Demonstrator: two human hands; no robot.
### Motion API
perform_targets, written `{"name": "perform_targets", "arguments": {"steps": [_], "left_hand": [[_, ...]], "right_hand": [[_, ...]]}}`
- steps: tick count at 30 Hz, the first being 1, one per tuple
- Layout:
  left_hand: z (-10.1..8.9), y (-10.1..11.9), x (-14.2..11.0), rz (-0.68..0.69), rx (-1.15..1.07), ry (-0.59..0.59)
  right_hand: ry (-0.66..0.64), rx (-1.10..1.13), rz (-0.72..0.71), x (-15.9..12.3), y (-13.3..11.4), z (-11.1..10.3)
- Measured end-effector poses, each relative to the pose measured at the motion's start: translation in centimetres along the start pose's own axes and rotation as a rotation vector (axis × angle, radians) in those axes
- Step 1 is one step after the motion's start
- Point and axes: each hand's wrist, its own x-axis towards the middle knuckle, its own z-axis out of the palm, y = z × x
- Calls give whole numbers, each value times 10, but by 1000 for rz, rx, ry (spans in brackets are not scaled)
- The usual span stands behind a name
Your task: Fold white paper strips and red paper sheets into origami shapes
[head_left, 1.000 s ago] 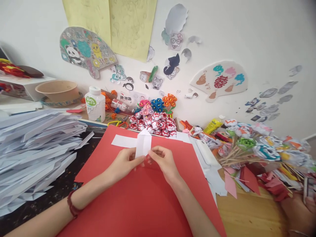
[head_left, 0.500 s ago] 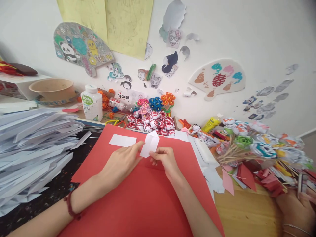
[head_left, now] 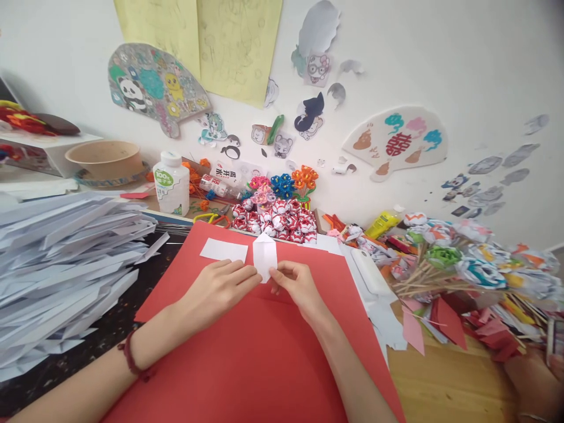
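Observation:
A small white paper with its top corners folded to a point is held up over a large red sheet. My right hand pinches its lower right edge between thumb and fingers. My left hand has its fingers closed at the paper's lower left corner; the fingertips are partly hidden behind the knuckles. Flat on the red sheet, just beyond my left hand, lies a plain white paper strip.
Folded white paper strips pile up at left. Behind the sheet stand a white bottle, red-and-white paper flowers and scissors. Paper flowers on sticks lie at right, near another person's hand with a phone-like object.
The folded paper has turned from a tilt to nearly upright. My left hand has dropped slightly, its fingers more curled at the lower left corner. The whole view has shifted a little.

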Motion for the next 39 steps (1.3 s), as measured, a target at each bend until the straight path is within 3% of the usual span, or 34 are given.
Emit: {"name": "perform_targets", "arguments": {"steps": [3, 9, 16, 19, 24, 27, 30, 34, 39], "left_hand": [[1, 0, 0, -81, -82, -24], [1, 3, 8, -441, -493, -81], [5, 8, 11, -708, -665, 154], [12, 6, 9, -807, -827, 117], [17, 6, 9, -915, -1068, 154], [13, 10, 12, -883, -1161, 99], [10, 13, 13, -837, -1120, 46], [12, 14, 11, -887, -1009, 121], [15, 16, 10, -909, -952, 124]], "right_hand": [[-15, 6, -22, 0, 0, 1], [-40, 58, -36, -3, -5, 4], [-19, 95, -26, -5, -9, 8], [-14, 111, -23, -6, -9, 9], [-22, 148, -41, -7, -6, 12], [-19, 163, -30, -8, -6, 13], [-35, 171, -7, -8, -6, 14], [-77, 170, 35, -8, -6, 15], [-114, 156, 46, -9, -9, 18]]}}
